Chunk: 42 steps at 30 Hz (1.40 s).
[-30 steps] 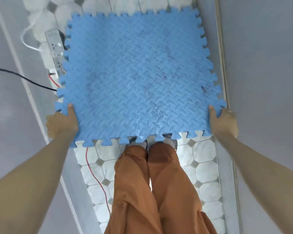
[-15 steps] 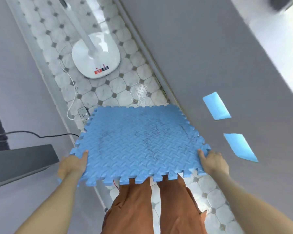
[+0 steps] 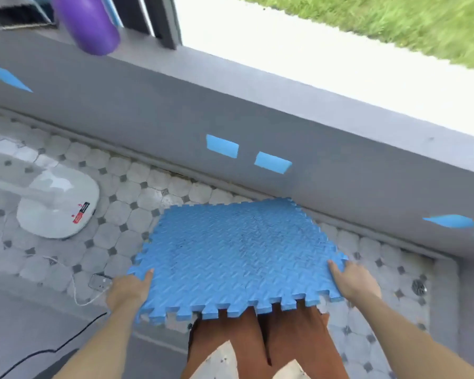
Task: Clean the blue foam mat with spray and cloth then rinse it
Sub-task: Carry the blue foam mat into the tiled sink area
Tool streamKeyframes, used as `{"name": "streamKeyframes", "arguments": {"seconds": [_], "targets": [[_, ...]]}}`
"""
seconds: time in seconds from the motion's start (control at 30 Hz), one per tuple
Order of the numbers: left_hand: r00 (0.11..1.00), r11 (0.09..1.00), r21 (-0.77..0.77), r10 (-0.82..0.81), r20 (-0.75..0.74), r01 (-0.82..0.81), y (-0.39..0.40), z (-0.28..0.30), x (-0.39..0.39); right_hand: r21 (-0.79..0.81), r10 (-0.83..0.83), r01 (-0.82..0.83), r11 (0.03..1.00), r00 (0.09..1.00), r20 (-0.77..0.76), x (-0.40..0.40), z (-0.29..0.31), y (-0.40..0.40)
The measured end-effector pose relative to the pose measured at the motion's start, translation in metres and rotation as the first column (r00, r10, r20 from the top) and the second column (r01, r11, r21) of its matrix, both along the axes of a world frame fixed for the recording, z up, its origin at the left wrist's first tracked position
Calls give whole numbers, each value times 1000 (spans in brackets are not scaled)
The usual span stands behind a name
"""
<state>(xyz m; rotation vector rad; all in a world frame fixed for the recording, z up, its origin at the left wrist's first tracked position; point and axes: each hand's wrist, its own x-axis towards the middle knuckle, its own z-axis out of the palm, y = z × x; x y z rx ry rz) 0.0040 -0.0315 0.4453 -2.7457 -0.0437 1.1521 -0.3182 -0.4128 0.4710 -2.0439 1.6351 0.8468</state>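
The blue foam mat (image 3: 236,255) has puzzle-tooth edges and a tread pattern with dark smudges across its middle. I hold it roughly level above the tiled floor, in front of my legs. My left hand (image 3: 127,291) grips its near left corner, thumb on top. My right hand (image 3: 353,281) grips its near right corner the same way. The mat's far edge points toward a low grey wall (image 3: 257,119). No spray bottle or cloth is in view.
A white fan base (image 3: 58,203) stands on the tiled floor (image 3: 137,181) at left, with a power strip (image 3: 100,281) and cables beside it. A floor drain (image 3: 418,287) sits at right. A purple object (image 3: 88,23) rests on the wall top; grass lies beyond.
The view has swung right and up as I turned with the mat; the low wall and grass now fill the top. Both hands keep their grip on the mat's near corners.
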Motion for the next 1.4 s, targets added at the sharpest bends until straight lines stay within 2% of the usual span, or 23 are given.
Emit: {"name": "streamKeyframes", "arguments": {"seconds": [0.13,0.27,0.4,0.53,0.7,0.9,1.1,1.23,1.4], "targets": [[960,959,-54,-280,-22,278,-87,18,-11,-19,-222,221,975,975,-30,-93,20,13],[862,863,-78,-503,-60,498,-169,25,-38,-33,-431,430,902,902,-30,-173,30,34],[722,722,-85,-691,-36,687,-242,25,-80,-70,-611,607,791,790,-55,-240,40,59],[565,568,-75,-823,-62,819,-309,26,-135,-76,-773,769,634,632,-54,-303,39,88],[398,400,-86,-917,-42,913,-378,26,-214,-52,-909,907,417,416,-34,-364,36,122],[202,205,-97,-978,-42,974,-455,23,-319,-31,-985,985,172,171,-22,-436,23,146],[48,49,-133,-999,-8,990,-531,7,-418,-21,-998,1000,-1,-2,-60,-481,-7,146],[-47,-49,-151,-999,17,987,-584,-31,-472,2,-992,993,-121,-120,-48,-495,-53,134],[-84,-93,-206,-995,51,974,-635,-119,-516,43,-945,945,-326,-326,1,-497,-144,118]]}}
